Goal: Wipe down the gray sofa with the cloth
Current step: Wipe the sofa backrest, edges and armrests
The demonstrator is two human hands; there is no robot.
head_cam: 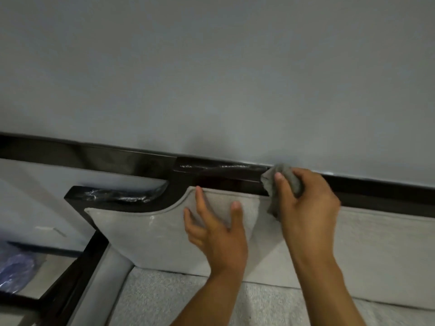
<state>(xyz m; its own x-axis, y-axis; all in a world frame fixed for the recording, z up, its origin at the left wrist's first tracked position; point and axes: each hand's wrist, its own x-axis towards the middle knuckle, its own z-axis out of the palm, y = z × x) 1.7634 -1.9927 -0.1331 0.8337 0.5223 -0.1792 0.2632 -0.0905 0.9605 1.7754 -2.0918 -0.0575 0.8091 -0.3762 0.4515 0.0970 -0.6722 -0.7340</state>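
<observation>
At centre right of the frame, we are bunching the cloth in our right hand against the sofa's dark top rail; our left hand is lying spread on the backrest cushion, probably steadying us.

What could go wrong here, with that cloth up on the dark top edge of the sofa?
1. The cloth, bunched in the right hand, sits on the dark rail close against the wall; it may smear the paint.
2. Its loose end hangs over the pale back cushion, so grime might rub off there.
3. The left hand rests on that cushion and could push it askew.
</observation>
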